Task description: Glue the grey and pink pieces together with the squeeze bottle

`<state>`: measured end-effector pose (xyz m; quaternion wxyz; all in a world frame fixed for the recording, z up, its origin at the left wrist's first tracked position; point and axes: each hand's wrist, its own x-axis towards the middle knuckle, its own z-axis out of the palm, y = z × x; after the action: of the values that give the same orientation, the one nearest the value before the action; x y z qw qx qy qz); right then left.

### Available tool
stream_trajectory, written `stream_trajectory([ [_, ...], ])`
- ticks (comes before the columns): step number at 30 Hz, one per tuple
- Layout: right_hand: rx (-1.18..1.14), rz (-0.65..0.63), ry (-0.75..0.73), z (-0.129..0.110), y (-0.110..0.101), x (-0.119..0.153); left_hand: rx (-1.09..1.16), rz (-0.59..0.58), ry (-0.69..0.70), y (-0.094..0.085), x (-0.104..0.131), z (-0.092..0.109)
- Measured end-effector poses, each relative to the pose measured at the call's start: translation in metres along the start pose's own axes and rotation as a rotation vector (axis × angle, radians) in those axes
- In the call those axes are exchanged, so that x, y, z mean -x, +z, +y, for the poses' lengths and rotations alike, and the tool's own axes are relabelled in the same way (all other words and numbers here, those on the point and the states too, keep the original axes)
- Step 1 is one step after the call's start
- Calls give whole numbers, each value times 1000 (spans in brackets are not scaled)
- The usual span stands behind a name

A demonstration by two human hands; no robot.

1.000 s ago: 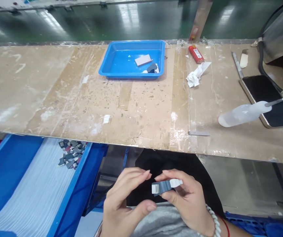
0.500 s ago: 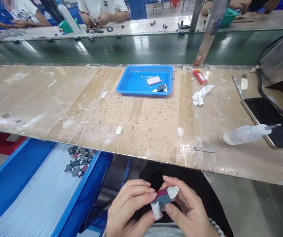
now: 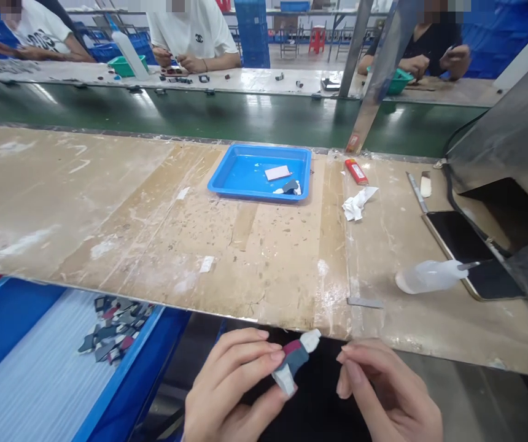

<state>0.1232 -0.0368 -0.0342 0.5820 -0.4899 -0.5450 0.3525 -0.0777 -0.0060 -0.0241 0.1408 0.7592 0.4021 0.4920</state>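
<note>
A small piece (image 3: 297,356) in dark grey, maroon and white is pinched between the thumb and fingers of my left hand (image 3: 234,383), just below the table's front edge. To its right is my right hand (image 3: 384,387), apart from the piece, its thumb and fingertips pressed together; whether something tiny is between them is too small to tell. Beyond the hands, a blue tray (image 3: 218,178) on the table (image 3: 264,245) holds a pale flat block (image 3: 277,173) and a grey and white piece (image 3: 290,186).
On the right lie a clear bottle (image 3: 425,277), a phone (image 3: 462,236), crumpled paper (image 3: 358,204), a red lighter (image 3: 356,172) and a metal strip (image 3: 365,302). A blue bin (image 3: 15,368) with many small pieces stands lower left. People sit across the green belt (image 3: 190,110).
My right hand has let go of the piece and moved to the right, while my left hand keeps it. The camera view has tilted up and turned slightly right.
</note>
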Motion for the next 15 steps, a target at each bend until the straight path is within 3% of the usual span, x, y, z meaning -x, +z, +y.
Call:
stream_trajectory([
  [4, 315, -98, -235, -4, -12, -44, -108, 41, -21, 7, -17, -17],
  [9, 817, -114, -242, -6, 9, -129, -119, 12, -32, 13, -25, -32],
  [12, 1074, -95, -93, 5, 20, -169, -81, 4, -82, 13, -22, -35],
  [15, 1139, -102, 23, 16, 19, -186, -57, 0, -102, 13, -17, -36],
])
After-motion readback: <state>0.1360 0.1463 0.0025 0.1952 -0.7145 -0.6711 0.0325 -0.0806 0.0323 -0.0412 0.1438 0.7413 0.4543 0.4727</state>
